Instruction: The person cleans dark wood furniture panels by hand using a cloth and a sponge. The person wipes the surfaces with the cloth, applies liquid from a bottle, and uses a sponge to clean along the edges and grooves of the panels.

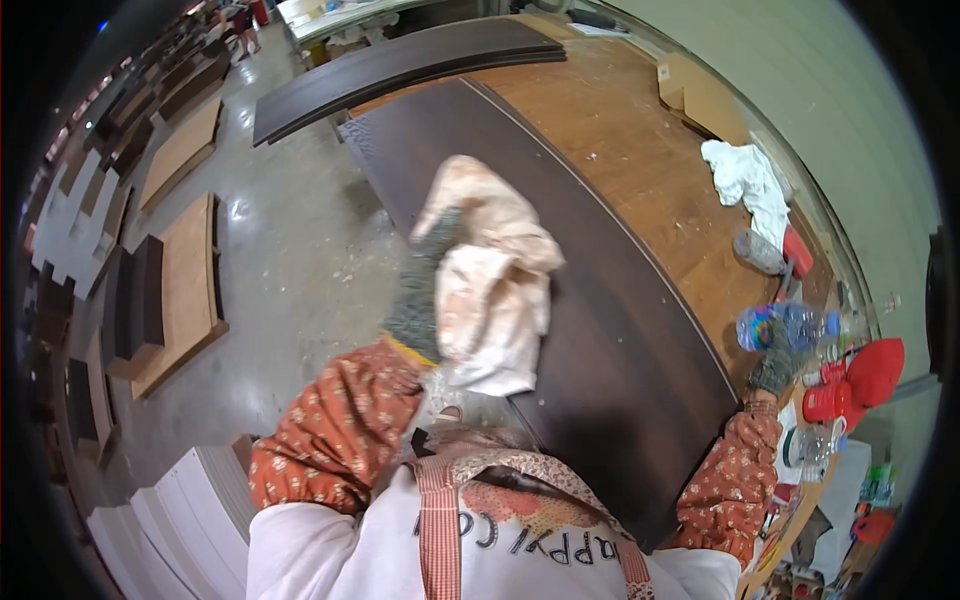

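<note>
My left hand (422, 285), in a grey knitted glove with a yellow cuff edge, is closed on a stained whitish cloth (495, 300). The cloth hangs bunched over the left side of a long dark brown board (620, 320); whether it touches the surface I cannot tell. At the far right, my right hand (775, 368), gloved in the same grey, has its fingers wrapped round a clear plastic bottle (757, 328) with a blue cap. The bottle lies roughly sideways above the right end of the worktable. Patterned orange-red sleeves cover both forearms.
More dark boards (410, 70) lie stacked at the back. On the brown worktable (620, 150) are a cardboard piece (705, 95), a white rag (745, 180), another bottle (758, 250) and red containers (826, 404). Board stacks (180, 300) stand on the floor at left; a wall runs along the right.
</note>
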`<state>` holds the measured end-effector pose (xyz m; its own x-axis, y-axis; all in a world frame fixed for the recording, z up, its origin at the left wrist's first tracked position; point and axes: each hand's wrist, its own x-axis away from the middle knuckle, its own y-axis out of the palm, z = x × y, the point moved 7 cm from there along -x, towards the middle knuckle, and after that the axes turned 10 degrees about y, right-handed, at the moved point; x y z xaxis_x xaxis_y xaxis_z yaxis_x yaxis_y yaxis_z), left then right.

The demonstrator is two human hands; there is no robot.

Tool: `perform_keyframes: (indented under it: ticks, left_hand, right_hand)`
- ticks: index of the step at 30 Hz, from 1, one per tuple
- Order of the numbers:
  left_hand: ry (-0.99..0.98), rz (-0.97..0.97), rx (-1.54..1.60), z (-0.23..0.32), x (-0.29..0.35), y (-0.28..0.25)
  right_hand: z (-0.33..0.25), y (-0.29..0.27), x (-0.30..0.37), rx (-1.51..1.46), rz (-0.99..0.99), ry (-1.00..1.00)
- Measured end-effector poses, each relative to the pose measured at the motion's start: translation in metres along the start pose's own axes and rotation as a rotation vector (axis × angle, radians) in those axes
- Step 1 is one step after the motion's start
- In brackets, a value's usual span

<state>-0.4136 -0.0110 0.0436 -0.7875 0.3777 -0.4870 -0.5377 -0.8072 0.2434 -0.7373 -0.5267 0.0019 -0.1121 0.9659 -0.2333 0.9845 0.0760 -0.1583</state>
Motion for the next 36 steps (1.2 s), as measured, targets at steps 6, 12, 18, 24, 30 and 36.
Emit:
perform_keyframes:
  ticks: [6,12,18,24,30,36]
  left_hand:
    - [-0.095,0.251,-0.081,-0.004,-0.019,-0.131]
    - [0.614,-0.4,-1.198,-0.058,-0.003,-0.067]
    - [0.519,-0.633,-0.997,-0.043,-0.03,-0.069]
    - [0.605,-0.555,-0.746,-0.046,-0.129,-0.151]
    - [0.628,-0.238,-1.124,-0.101,-0.203,-0.269]
    - [-0.159,0.11,-0.609,-0.19,-0.258,-0.395]
  right_hand:
    - [0.028,-0.028,0.001,0.249,0.067,-0.037]
    - [0.027,-0.041,0.037,0.329,0.127,0.189]
    - [-0.086,0.062,0.217,0.714,0.096,0.022]
    - [-0.067,0.067,0.222,0.813,0.09,0.076]
    - [-0.073,0.063,0.221,1.031,0.15,0.034]
    - [-0.085,0.062,0.224,1.085,0.225,-0.044]
